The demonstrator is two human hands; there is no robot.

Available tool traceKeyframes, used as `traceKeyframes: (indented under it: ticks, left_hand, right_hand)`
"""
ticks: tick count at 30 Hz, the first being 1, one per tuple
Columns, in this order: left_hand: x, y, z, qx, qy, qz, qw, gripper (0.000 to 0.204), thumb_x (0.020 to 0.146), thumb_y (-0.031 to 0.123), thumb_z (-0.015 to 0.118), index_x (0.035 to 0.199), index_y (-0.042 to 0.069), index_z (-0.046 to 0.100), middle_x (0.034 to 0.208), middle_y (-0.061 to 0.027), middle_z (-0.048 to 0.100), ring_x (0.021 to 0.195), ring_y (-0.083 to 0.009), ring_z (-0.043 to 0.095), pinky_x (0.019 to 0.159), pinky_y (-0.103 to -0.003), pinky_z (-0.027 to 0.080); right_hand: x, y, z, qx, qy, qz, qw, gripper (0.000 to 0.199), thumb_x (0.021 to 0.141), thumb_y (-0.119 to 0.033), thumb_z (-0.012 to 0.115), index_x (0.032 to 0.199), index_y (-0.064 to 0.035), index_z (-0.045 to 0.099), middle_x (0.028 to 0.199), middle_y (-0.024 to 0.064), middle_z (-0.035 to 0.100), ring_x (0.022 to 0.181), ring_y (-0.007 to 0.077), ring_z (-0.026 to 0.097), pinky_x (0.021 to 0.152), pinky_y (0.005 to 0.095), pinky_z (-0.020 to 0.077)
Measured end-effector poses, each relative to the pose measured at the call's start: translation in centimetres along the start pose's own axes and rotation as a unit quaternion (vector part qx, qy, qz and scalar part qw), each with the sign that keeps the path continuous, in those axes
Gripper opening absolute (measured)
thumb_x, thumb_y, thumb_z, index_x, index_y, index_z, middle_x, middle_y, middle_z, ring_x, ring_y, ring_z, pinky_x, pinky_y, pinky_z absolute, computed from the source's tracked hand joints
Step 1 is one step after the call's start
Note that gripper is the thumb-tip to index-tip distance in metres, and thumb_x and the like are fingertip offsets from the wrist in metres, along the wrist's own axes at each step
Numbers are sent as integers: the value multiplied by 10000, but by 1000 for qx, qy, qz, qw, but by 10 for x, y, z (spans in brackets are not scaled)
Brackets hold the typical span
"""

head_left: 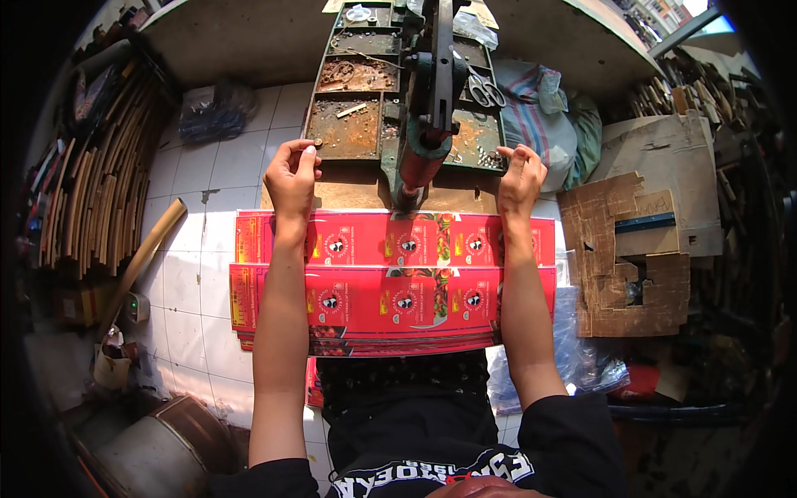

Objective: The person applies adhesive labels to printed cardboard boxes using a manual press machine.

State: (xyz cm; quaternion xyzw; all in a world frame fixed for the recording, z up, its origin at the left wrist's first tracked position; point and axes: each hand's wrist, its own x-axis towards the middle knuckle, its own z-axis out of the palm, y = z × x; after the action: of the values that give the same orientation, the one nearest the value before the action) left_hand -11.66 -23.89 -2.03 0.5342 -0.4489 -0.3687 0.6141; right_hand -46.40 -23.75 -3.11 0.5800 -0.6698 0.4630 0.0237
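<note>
My left hand [290,184] is closed in a pinch at the near left edge of a worn green metal tray [347,133]. A small round brownish piece [317,144] shows at its fingertips. At the tray's near right corner my right hand [520,184] is also pinched, and what it holds is too small to make out. Between the hands stands a dark hand press [423,158], its lower end over a wooden board [349,197]. Red printed sheets [365,290] lie in overlapping stacks below my forearms, their far edge close to the press.
Scissors [485,88] and scattered small metal bits lie in the tray's compartments. Cardboard sheets [104,174] stand stacked at left, beside a leaning tube [154,249]. Cut cardboard [610,282], a striped sack [535,124] and clear plastic [548,349] are on the right.
</note>
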Motion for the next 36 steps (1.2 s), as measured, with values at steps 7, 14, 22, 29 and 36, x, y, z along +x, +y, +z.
traceKeyframes:
  ticks: [7, 14, 22, 29, 36]
  left_hand:
    - [-1, 2, 0, 4, -1, -3, 1000, 164, 927, 100, 628, 1041, -14, 655, 801, -52, 648, 710, -86, 604, 616, -215, 507]
    - [0, 3, 0, 14, 0, -4, 1000, 161, 929, 102, 625, 1036, -14, 656, 806, -50, 650, 711, -85, 605, 620, -217, 511]
    - [0, 1, 0, 7, 2, 5, 1000, 152, 928, 89, 618, 1031, -16, 655, 804, -48, 651, 713, -82, 609, 616, -217, 516]
    - [0, 1, 2, -9, 17, 14, 1000, 113, 916, 71, 627, 985, -3, 677, 760, -29, 659, 665, -61, 603, 571, -203, 506]
    - [0, 3, -1, 7, 3, -3, 1000, 160, 928, 99, 626, 1037, -14, 657, 812, -53, 654, 726, -88, 613, 620, -218, 514]
  right_hand:
    - [0, -5, -3, 13, -36, -36, 999, 613, 1048, -456, 296, 873, -116, 776, 1155, 198, 605, 1126, 363, 497, 1022, 445, 345]
    - [-2, -1, -2, -47, 18, -14, 999, 552, 1031, -461, 345, 895, -143, 775, 1179, 190, 595, 1143, 359, 497, 1019, 451, 351]
    - [-1, -7, 0, -82, -3, -20, 996, 531, 1023, -469, 361, 944, -142, 773, 1228, 178, 583, 1174, 354, 485, 1024, 468, 356]
    - [-2, -2, -3, -63, 1, 0, 998, 500, 1030, -428, 370, 972, -138, 772, 1252, 182, 575, 1179, 361, 483, 1028, 440, 365]
    - [-3, -7, -2, -88, -19, -8, 996, 509, 1031, -454, 355, 1017, -154, 766, 1270, 184, 563, 1204, 367, 467, 1035, 467, 356]
